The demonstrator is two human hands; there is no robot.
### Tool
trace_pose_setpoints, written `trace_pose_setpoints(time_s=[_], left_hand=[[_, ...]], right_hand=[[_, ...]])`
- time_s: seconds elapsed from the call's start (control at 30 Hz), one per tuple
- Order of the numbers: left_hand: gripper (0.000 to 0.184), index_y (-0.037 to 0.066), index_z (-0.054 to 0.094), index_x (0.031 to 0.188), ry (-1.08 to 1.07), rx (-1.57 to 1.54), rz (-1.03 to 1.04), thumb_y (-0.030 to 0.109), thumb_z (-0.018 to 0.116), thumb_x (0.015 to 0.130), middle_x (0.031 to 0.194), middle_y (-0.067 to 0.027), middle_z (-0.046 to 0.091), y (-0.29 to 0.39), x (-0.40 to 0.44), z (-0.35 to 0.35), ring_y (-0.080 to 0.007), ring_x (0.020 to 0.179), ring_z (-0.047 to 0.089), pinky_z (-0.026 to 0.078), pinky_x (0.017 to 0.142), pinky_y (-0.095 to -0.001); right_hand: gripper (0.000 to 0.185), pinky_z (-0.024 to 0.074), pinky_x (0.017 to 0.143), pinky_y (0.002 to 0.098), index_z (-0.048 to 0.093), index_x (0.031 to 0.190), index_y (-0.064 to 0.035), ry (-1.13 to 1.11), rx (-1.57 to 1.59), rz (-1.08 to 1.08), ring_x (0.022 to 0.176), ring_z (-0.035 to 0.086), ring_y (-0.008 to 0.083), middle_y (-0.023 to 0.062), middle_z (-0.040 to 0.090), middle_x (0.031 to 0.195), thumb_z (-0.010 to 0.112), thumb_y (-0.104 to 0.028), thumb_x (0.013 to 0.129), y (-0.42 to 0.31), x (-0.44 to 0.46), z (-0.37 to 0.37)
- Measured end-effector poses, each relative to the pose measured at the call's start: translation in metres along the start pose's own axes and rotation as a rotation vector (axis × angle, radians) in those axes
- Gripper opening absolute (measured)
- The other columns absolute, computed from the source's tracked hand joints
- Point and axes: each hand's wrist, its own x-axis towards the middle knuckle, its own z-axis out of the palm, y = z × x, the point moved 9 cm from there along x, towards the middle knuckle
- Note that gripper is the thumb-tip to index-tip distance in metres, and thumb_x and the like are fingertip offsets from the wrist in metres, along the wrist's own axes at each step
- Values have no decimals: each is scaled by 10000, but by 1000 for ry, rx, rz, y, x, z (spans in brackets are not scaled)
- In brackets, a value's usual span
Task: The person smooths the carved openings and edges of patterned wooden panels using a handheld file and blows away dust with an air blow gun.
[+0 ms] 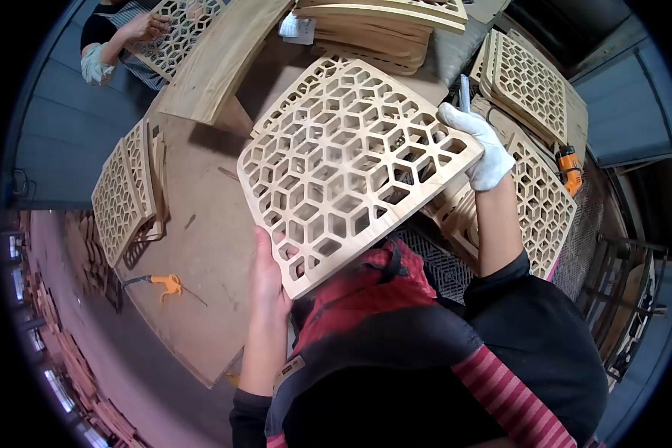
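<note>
A pale wooden lattice panel [345, 184] with hexagon and diamond cut-outs is tilted up in front of me, held between both hands. My left hand [269, 272], bare, grips its near left edge with the thumb along the side. A white glove covers my right hand [481, 145], which is closed on the panel's right corner. Just above the glove a thin grey-blue stick [464, 93] points upward; I cannot tell whether the right hand holds it. Part of another lattice piece shows behind the panel's far left edge.
Lattice panels [119, 201] lean on the table [194, 313] at left, near an orange air blow gun [169, 284]. More panels [530, 82] are stacked at right, beside an orange power tool [570, 170]. A curved board [220, 63] juts across the back. A co-worker's hand [143, 28] holds another panel.
</note>
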Motion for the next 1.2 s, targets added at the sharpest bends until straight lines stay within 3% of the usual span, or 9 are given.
trace_pose_setpoints(time_s=[0.2,0.3,0.37,0.6,0.7,0.73,0.77,0.9,1.2], left_hand=[[466,96,518,957,-18,17,1,537,376,1008,669,6,512,1,1,1,-120,537,539,495,465,-261],[447,87,511,985,-32,48,-21,517,394,1010,669,2,495,4,-3,3,-134,547,534,507,484,-267],[433,84,506,999,-63,77,-17,505,405,1010,668,3,495,6,-4,5,-137,547,535,511,490,-269],[300,92,527,1086,-273,20,-33,380,516,1003,767,30,528,4,-4,15,-95,709,562,528,639,-248],[294,92,539,1122,-313,-41,-57,361,522,1004,794,33,531,2,-6,19,-108,748,562,513,693,-267],[289,92,540,1118,-347,-59,-64,357,520,1005,797,32,533,1,-6,18,-114,750,563,510,692,-269],[284,92,542,1115,-380,-78,-70,353,518,1007,800,30,535,1,-6,19,-119,753,564,508,690,-272],[294,77,518,1153,-329,-65,-59,336,505,1014,816,4,548,-4,-4,12,-148,755,568,501,673,-277],[372,35,502,1193,-321,-51,-19,365,439,1034,975,-75,602,1,-7,15,-163,883,602,541,837,-339]], right_hand=[[166,544,579,266,632,992,-40,-11,67,6,656,655,139,52,682,808,685,-160,890,7,9,-10],[202,523,637,240,650,945,-22,-96,-47,-55,698,644,125,42,670,841,698,-206,875,3,10,-9],[175,484,590,218,631,879,-53,-72,-74,-60,640,588,84,-2,620,776,695,-216,877,2,9,-9],[185,439,562,192,605,828,-73,-138,-129,-151,615,539,54,-32,571,742,701,-227,865,-7,13,-9],[186,444,569,199,618,848,-64,-14,-93,-169,624,548,61,-23,585,750,703,-229,863,-9,9,-7],[186,451,580,206,630,871,-56,-156,-104,-128,638,558,67,-14,599,765,707,-226,861,-6,14,-7],[188,452,581,206,633,875,-54,-129,-115,-128,638,559,69,-13,600,766,706,-226,862,-5,15,-11],[205,452,578,206,635,895,-47,-98,-116,-139,635,562,73,-1,608,766,705,-238,867,0,18,-17],[238,437,541,197,626,895,-33,-166,-124,-240,606,549,78,13,600,722,692,-261,875,-14,5,-8]])
